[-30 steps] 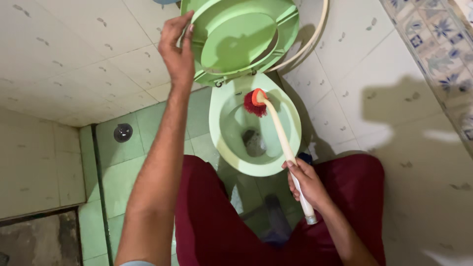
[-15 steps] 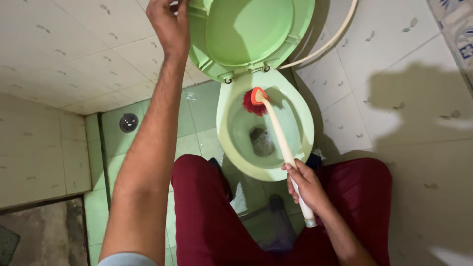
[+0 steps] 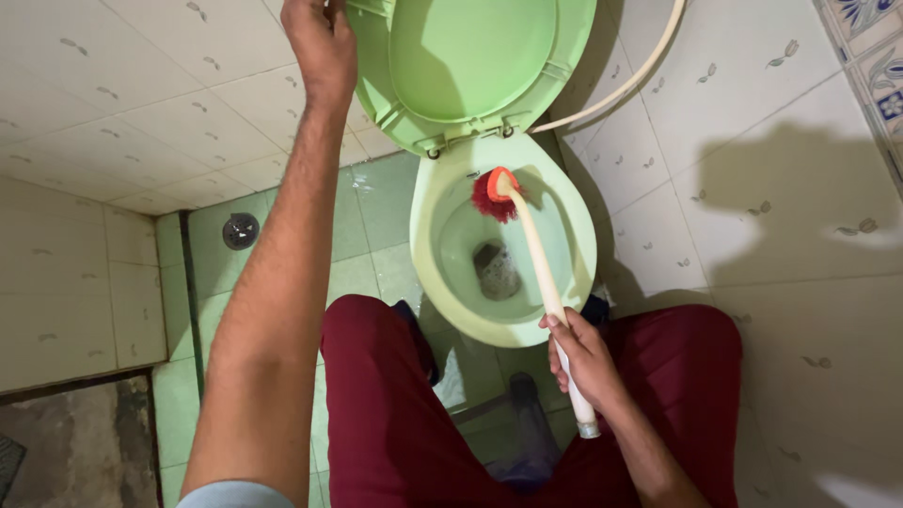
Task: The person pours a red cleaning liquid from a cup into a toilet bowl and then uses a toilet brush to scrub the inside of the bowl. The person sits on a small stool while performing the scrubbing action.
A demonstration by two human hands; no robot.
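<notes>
Fingers of the right hand (image 3: 585, 357) wrap tight round the smooth cream handle of a toilet brush (image 3: 538, 254), its red bristle head pressed inside the glossy pale-green bowl (image 3: 574, 254) ahead. Left hand (image 3: 323, 42), raised, grips the rounded plastic lid (image 3: 470, 61) edge against speckled wall tiles (image 3: 122, 103).

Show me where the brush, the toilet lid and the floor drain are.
brush (image 3: 538, 263), head view, on the middle of its cream handle.
toilet lid (image 3: 470, 56), head view, on the flat green inside face of the raised lid.
floor drain (image 3: 240, 230), head view, on the round metal cover.
</notes>
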